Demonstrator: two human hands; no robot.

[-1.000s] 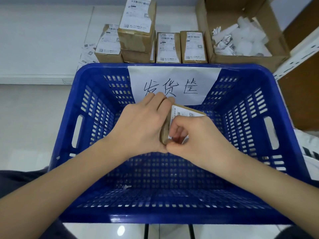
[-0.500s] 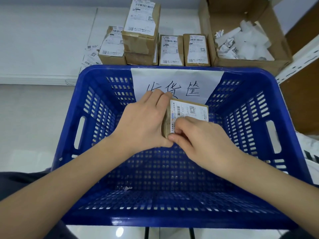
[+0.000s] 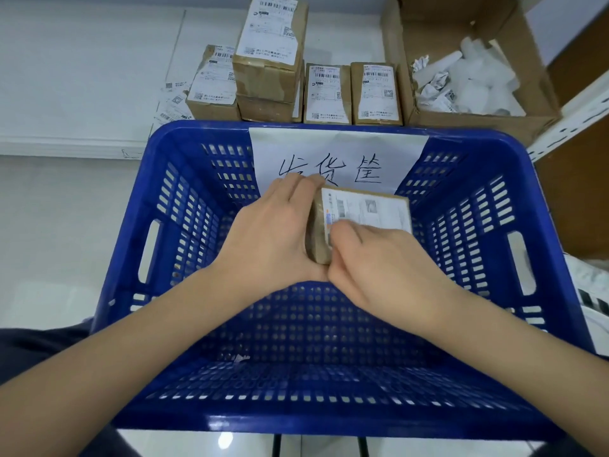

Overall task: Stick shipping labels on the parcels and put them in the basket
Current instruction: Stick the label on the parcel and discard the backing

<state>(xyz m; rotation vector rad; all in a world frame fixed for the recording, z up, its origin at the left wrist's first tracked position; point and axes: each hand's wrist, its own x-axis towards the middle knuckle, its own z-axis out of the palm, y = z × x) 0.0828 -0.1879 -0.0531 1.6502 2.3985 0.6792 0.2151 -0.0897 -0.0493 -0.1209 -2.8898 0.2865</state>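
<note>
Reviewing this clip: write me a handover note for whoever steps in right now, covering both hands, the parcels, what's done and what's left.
Left hand: holds the parcel by its left side, above the inside of the blue basket.
Right hand: fingers curled, pressing the shipping label onto the parcel's top face.
Done: label is on the held parcel, being smoothed down.
Elsewhere: labelled parcels stand behind the basket; loose labels lie to their left; an open carton of crumpled paper sits at the right.
Left: release this parcel into the basket, which holds no parcels yet, then the others.
</note>
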